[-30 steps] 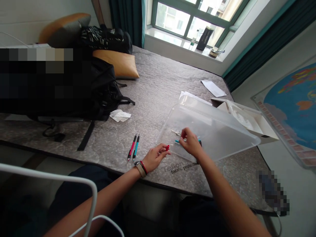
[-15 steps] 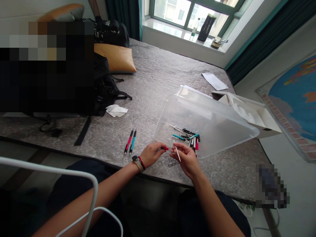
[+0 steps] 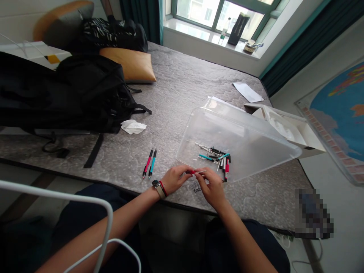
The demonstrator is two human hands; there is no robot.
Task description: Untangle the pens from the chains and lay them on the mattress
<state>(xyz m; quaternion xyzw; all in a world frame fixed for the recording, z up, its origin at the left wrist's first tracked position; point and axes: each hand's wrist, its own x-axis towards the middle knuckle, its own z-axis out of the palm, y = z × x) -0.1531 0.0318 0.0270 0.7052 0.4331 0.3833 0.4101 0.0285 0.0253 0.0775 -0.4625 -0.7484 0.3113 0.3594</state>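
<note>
My left hand [image 3: 175, 179] pinches a small red pen part [image 3: 193, 172] above the near edge of the grey mattress [image 3: 182, 94]. My right hand [image 3: 212, 186] holds a thin white refill [image 3: 201, 171] whose tip meets the red part. Both hands are together just in front of a clear plastic tray [image 3: 256, 140]. Several loose pen parts [image 3: 217, 157] in black, teal, red and white lie in the tray's near corner. A red pen [image 3: 148, 163] and a teal pen [image 3: 153, 162] lie side by side on the mattress, left of my hands.
A black backpack [image 3: 71, 94] lies at the left with a crumpled tissue [image 3: 132, 126] beside it. Orange pillows [image 3: 133, 66] sit behind. An open white box [image 3: 287, 129] stands right of the tray, papers [image 3: 247, 92] beyond it. A white wire frame [image 3: 71, 204] crosses the near left.
My right hand left the tray with a thin white refill, drew back toward me, and now brings the refill's tip to the red part in my left hand.
</note>
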